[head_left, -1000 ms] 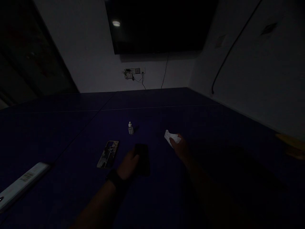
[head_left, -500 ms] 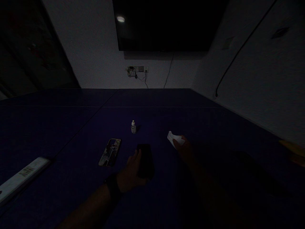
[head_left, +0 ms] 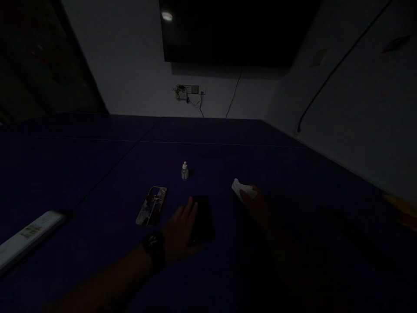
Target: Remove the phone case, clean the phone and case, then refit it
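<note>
The room is dim. My left hand (head_left: 178, 232), with a dark watch (head_left: 153, 243) on its wrist, lies against the left side of a black phone (head_left: 203, 219) on the table. Its fingers rest along the phone's left edge and the thumb is by the bottom edge. My right hand (head_left: 256, 202) is closed on a crumpled white cloth (head_left: 243, 188), to the right of the phone and apart from it. A patterned phone case (head_left: 152, 206) lies left of my left hand. Beyond the phone a small white-capped dropper bottle (head_left: 185, 172) stands upright.
A white power strip (head_left: 31, 237) lies at the left on the dark blue table (head_left: 110, 204). Wall sockets (head_left: 190, 90) with plugs and cables are at the back, under a large dark screen (head_left: 228, 34). Something yellow (head_left: 399, 204) shows at the right edge.
My left hand's fingers lie straighter along the phone's edge. The cloth stays in my right hand, nearly in place. The whole view has shifted slightly.
</note>
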### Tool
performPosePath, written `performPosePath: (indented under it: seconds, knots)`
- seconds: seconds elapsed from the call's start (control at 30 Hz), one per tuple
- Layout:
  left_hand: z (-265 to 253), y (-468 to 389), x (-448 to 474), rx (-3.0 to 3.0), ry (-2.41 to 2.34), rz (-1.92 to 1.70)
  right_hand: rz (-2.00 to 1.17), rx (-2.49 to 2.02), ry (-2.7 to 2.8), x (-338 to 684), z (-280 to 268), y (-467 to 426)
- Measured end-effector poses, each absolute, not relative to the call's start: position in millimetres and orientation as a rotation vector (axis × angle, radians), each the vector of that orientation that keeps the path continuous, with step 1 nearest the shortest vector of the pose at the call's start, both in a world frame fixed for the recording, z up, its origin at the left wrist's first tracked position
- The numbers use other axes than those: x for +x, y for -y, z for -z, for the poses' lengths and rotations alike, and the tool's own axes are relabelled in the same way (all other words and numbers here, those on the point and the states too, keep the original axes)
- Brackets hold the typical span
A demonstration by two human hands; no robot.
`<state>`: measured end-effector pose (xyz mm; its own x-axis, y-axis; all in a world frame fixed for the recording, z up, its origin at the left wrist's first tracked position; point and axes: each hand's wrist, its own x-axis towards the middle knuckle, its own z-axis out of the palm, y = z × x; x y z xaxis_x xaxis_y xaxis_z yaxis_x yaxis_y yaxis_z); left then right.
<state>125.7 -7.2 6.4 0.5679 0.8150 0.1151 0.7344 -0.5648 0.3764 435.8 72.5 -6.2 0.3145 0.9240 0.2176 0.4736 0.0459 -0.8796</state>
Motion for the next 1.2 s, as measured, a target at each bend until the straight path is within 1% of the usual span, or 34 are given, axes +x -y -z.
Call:
performPosePath:
  seconds: [0.17,0.33,0.43,0.57,0.7,0.83,1.03,1.2]
  knots:
    - [-18.9,-12.6,118.0,2.673,-1.196,-0.370,-0.547,-1.588,1.276,438.6,7.1,-72.0]
    - [-15.2,-24.7,118.4,2.670,-1.147,-0.348,-0.482,-1.626,1.299,433.0,-1.8,-66.6]
    - [-10.7,-28.1,119.1,2.657,-1.120,-0.362,-0.482,-1.643,1.549,419.4,-9.0,-60.7]
    - [-5.9,-30.6,118.8,2.637,-1.087,-0.401,-0.603,-1.476,1.951,401.4,-3.5,-54.6]
    - [-1.5,-32.8,117.3,2.606,-1.080,-0.420,-0.638,-1.409,2.060,391.3,12.8,-54.9]
    - [0.8,-35.4,114.8,2.555,-1.072,-0.450,-0.637,-1.377,2.121,374.7,17.4,-61.2]
    - [3.2,-37.8,112.9,2.533,-1.061,-0.461,-0.519,-1.072,2.470,368.3,14.8,-56.7]
    - [7.0,-37.9,112.5,2.549,-1.056,-0.515,-0.598,-1.145,2.456,381.5,13.0,-50.4]
